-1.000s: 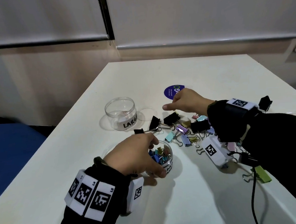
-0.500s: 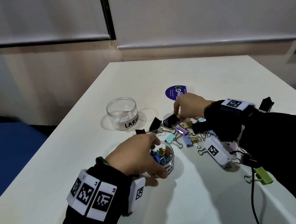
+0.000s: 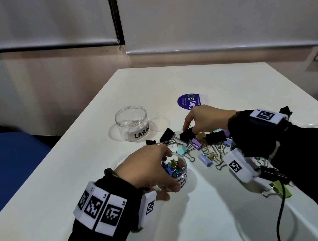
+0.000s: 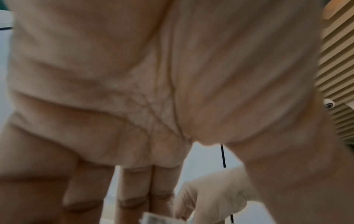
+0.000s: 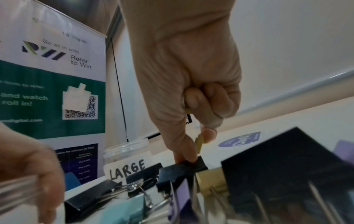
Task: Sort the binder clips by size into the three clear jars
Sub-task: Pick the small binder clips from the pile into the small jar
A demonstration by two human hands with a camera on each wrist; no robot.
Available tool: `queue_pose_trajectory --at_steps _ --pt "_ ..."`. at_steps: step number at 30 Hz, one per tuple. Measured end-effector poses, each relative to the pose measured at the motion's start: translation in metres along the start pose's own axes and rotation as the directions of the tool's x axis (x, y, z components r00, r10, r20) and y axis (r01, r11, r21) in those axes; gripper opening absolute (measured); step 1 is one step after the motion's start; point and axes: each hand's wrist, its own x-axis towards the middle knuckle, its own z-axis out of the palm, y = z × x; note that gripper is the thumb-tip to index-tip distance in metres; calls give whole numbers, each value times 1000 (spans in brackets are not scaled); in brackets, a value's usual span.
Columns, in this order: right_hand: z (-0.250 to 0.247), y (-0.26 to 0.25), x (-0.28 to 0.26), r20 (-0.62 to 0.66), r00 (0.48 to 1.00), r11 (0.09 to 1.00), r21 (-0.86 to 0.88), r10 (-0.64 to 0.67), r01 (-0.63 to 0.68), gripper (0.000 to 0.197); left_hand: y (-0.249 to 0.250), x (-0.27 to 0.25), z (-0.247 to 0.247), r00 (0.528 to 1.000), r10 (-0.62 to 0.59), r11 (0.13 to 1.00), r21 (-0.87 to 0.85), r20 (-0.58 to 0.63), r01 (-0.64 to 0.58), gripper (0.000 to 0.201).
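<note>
My left hand (image 3: 171, 171) grips the rim of a small clear jar (image 3: 182, 177) filled with several small coloured clips. In the left wrist view only my blurred palm and fingers (image 4: 134, 189) show. My right hand (image 3: 189, 130) reaches down at the far edge of the clip pile (image 3: 207, 145). In the right wrist view, the right hand (image 5: 195, 151) pinches a small gold clip (image 5: 199, 143) between thumb and fingers. Its index fingertip touches a black binder clip (image 5: 184, 168), also seen from the head view as the black clip (image 3: 186, 136). The empty jar labelled LARGE (image 3: 131, 121) stands at the back left.
Two more large black clips (image 3: 166, 134) lie between the LARGE jar (image 5: 126, 151) and the pile. A green clip (image 3: 279, 187) and a black cable (image 3: 281, 211) lie near the table's right edge. A round blue sticker (image 3: 188, 101) lies behind my right hand.
My right hand has pulled back from an outstretched reach and dropped its fingers onto the black clip in the pile. My left hand has stayed on the small jar.
</note>
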Motion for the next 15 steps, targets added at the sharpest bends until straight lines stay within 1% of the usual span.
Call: queue_pose_trajectory --at_steps 3,6,8,10,11,12,13,15 --pt "-3 3 -6 31 1000 1000 -14 -1 1 30 -2 1 1 1000 -2 1000 1 4 2 87" --pt "-6 10 -12 49 999 999 -26 25 -24 34 -2 2 1 1000 0 1000 7 3 0 87" --pt "-9 12 -17 41 998 998 -38 52 -50 31 -1 2 1 1000 1 1000 7 4 -1 86" --pt "-11 13 -20 5 997 997 -23 77 -77 27 -1 2 1 1000 2 1000 4 5 -2 86" --pt "-12 11 -21 -5 997 997 4 79 -79 26 -1 2 1 1000 3 1000 4 6 -3 87" --pt "-13 7 -23 11 998 995 65 70 -70 24 -1 2 1 1000 4 1000 1 7 -4 87" --pt "-14 1 -25 53 998 987 155 43 -51 23 -1 3 1 1000 6 1000 -1 7 -6 87" --pt "-18 -16 -32 161 986 951 309 -51 -2 21 0 2 0 1000 8 1000 -2 7 -8 87"
